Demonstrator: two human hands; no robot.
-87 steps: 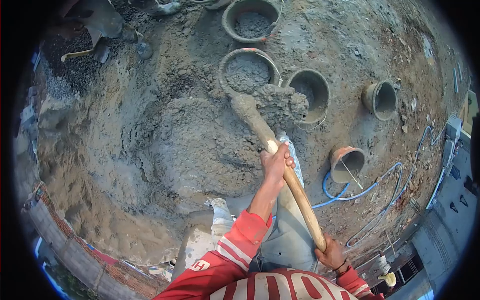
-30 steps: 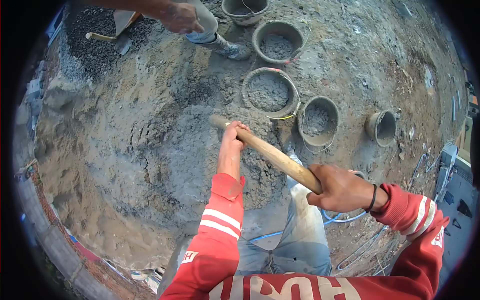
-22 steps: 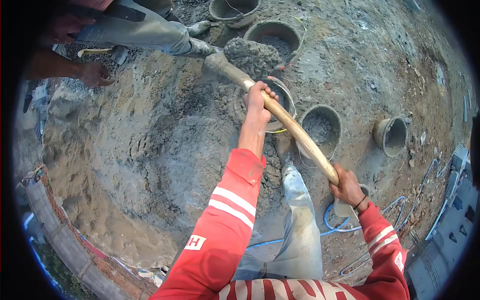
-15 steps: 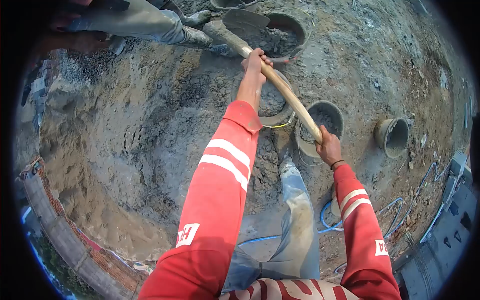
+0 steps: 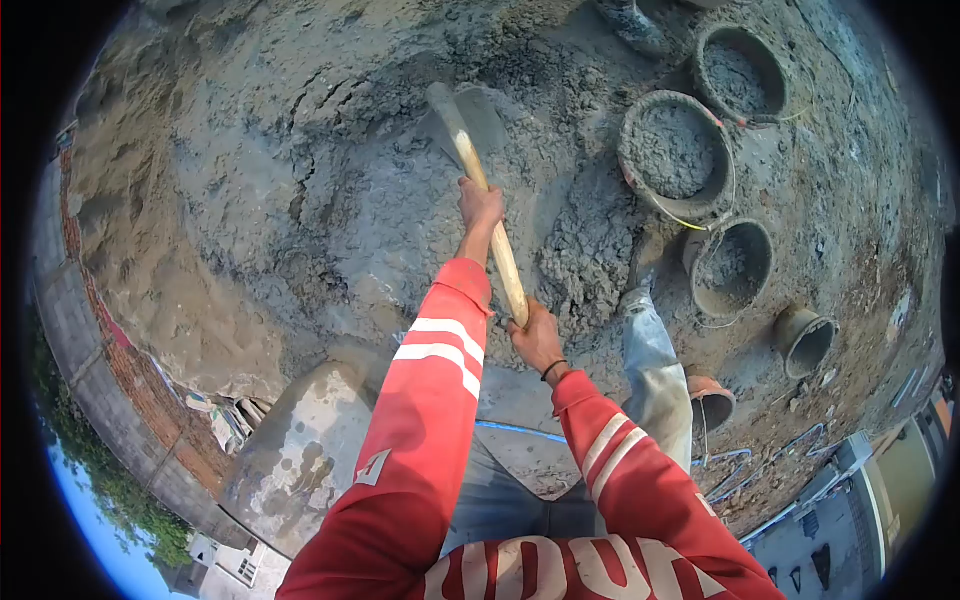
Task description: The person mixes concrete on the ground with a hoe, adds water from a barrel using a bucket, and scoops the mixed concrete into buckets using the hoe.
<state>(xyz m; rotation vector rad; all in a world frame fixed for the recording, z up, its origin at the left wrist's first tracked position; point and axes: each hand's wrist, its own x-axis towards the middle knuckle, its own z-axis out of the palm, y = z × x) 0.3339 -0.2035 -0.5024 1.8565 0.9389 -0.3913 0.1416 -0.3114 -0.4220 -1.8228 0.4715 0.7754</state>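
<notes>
My left hand (image 5: 482, 207) is closed around the wooden handle of a hoe (image 5: 508, 262), partway toward its head. Nearer my body, my right hand (image 5: 539, 338) grips the handle's lower end. The hoe's wide metal blade (image 5: 481, 122) rests on or in the wet grey mortar (image 5: 400, 235) in front of me; its cutting edge is hard to make out. To the right of the hoe stands a bucket filled with mortar (image 5: 672, 150).
Another mortar-filled bucket (image 5: 740, 75) stands at the upper right. Below it are a partly filled bucket (image 5: 732, 268), a tilted bucket (image 5: 806, 342) and an orange-brown bucket (image 5: 712, 402). A blue hose (image 5: 520, 431) crosses near my legs. Sand (image 5: 140, 250) and a brick wall (image 5: 150, 420) lie left.
The hoe has swung left and away from the buckets, its blade now down at the mortar. Both hands moved with it. My view has turned left; the other person's legs are mostly out of view.
</notes>
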